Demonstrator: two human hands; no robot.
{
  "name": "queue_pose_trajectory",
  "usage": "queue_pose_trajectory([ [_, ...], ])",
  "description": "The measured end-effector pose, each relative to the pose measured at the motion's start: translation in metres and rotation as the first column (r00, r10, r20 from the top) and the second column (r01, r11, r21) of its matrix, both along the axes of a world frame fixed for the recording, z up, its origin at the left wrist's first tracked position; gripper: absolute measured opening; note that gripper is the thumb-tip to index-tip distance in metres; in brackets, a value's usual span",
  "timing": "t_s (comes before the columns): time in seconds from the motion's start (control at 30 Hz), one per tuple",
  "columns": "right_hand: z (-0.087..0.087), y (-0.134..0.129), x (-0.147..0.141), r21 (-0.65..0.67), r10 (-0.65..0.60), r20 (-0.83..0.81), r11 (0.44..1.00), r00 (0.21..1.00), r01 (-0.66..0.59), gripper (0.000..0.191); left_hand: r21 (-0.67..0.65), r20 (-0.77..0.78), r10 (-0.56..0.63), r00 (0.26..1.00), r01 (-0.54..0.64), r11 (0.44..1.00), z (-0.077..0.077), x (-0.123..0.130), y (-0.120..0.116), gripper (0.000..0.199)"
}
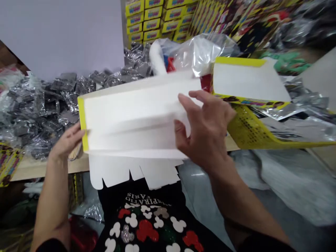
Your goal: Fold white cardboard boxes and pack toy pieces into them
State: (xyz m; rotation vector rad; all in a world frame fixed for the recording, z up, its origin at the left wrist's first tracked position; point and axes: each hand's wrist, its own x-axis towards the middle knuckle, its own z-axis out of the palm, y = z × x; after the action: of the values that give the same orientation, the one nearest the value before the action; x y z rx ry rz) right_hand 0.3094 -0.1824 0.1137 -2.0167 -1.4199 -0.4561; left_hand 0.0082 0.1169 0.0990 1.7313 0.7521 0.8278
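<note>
**Two bare hands on one white-lined yellow carton [136,119], held up over a table edge.**
The left hand [67,141] holds the carton's left end, fingers curled behind it; the right hand [207,129] lies spread wide on its white face, grip unclear. One row of white tabs [133,173] hangs beneath the carton, with a heap of grey foil packets [44,105] left of it.

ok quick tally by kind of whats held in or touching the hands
hands: 2 (left hand, right hand)
white-lined card box: 1
bundle of wooden sticks: 1
total: 4
</note>
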Motion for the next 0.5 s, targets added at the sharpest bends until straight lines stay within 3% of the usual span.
queue_pose_trajectory([
  [0.07,-0.022,0.007,0.020,-0.078,-0.040,-0.023,0.996,0.999,0.038,0.069,0.171,-0.155,0.135,0.979,-0.108,0.979,0.008,0.020,0.039,0.058],
  [0.13,-0.057,0.022,0.033,-0.143,-0.037,-0.080,0.989,0.996,0.025,0.065,0.268,-0.152,0.273,0.950,-0.227,0.936,0.010,0.042,0.067,0.045],
  [0.23,-0.110,0.036,0.039,-0.239,0.013,-0.232,0.968,0.973,-0.070,0.058,0.488,-0.221,0.430,0.875,-0.282,0.826,0.006,0.054,0.067,0.040],
  [0.3,-0.131,0.035,0.037,-0.292,0.037,-0.322,0.947,0.946,-0.137,0.055,0.596,-0.280,0.497,0.821,-0.257,0.761,0.000,0.039,0.038,0.034],
  [0.33,-0.136,0.032,0.034,-0.310,0.041,-0.354,0.937,0.934,-0.159,0.054,0.611,-0.312,0.506,0.804,-0.238,0.755,-0.005,0.026,0.016,0.029],
  [0.43,-0.138,0.023,0.025,-0.359,0.034,-0.423,0.911,0.906,-0.201,0.053,0.554,-0.475,0.444,0.760,-0.134,0.822,-0.025,-0.020,-0.059,0.030],
  [0.5,-0.136,0.023,0.016,-0.419,0.031,-0.453,0.875,0.891,-0.243,0.053,0.414,-0.639,0.268,0.721,0.028,0.910,-0.045,-0.041,-0.107,0.037],
])
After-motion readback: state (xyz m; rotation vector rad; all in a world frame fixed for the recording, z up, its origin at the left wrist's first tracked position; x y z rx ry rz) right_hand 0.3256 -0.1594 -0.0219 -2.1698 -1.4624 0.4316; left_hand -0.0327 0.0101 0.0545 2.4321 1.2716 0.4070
